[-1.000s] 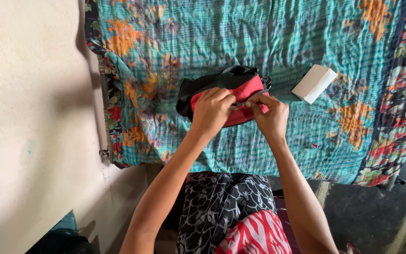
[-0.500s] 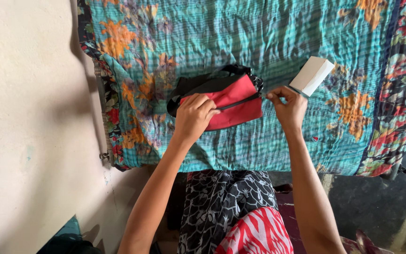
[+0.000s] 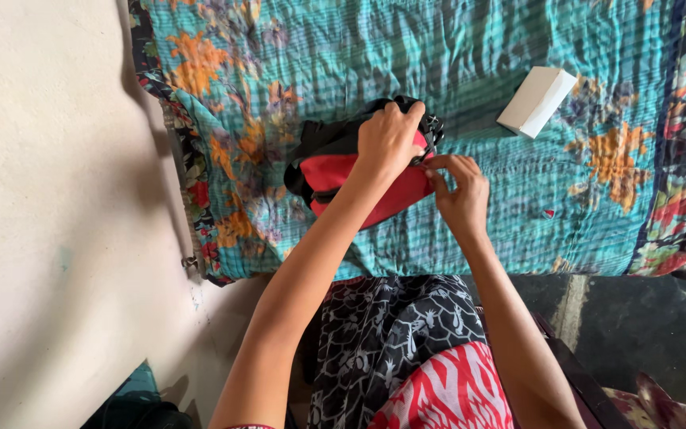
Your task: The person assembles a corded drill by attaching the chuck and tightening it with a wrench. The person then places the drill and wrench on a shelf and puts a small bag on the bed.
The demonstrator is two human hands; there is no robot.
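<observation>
One wide quilt, teal with orange flowers and a red-patterned border, covers the bed and carries everything in view. Near its front edge lies a red and black pouch, on its side and slightly crumpled, well left of a small white box that rests alone further back. By the look of it, work on the pouch's closure is partway through: the dark zip line along the red panel runs towards its right end, where both hands meet, though whether it is fully shut I cannot tell. Left hand lies over the top of the pouch, fingers curled down and gripping its black upper edge. Right hand is pinched closed, thumb and fingertips nipping something small at the pouch's right end, probably the zip pull, too tiny to be sure
</observation>
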